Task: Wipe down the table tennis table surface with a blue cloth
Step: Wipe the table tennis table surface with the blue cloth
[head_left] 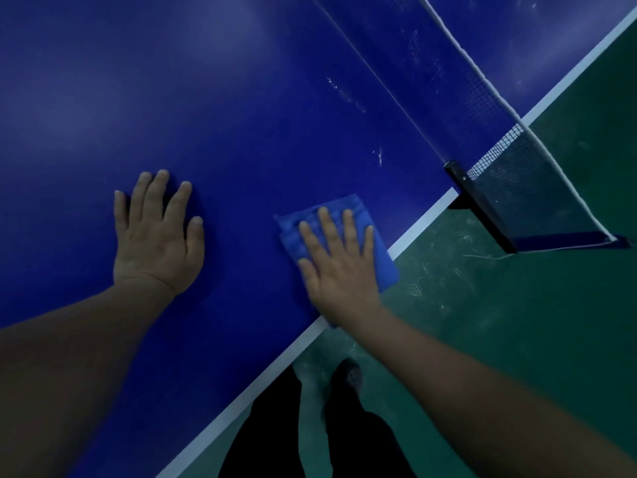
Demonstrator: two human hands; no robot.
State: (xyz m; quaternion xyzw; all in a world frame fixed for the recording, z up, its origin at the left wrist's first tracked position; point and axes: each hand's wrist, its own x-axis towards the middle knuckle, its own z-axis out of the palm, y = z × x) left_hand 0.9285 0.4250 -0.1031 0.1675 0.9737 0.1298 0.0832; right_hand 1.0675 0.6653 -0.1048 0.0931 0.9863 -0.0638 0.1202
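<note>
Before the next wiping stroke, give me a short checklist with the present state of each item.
1. Right hand flat on the blue cloth, fingers straight: ok.
2. Cloth fully on the table: not ok, one corner overhangs the white edge line.
3. Left hand braced flat on the surface, apart from the cloth: ok.
4. White smears near the net wiped: not ok, still visible.
5. Path from cloth toward the smears free of objects: ok.
6. Cloth damp or dry: cannot tell.

Dim, bluish light; soft blur; wide-angle bending
</note>
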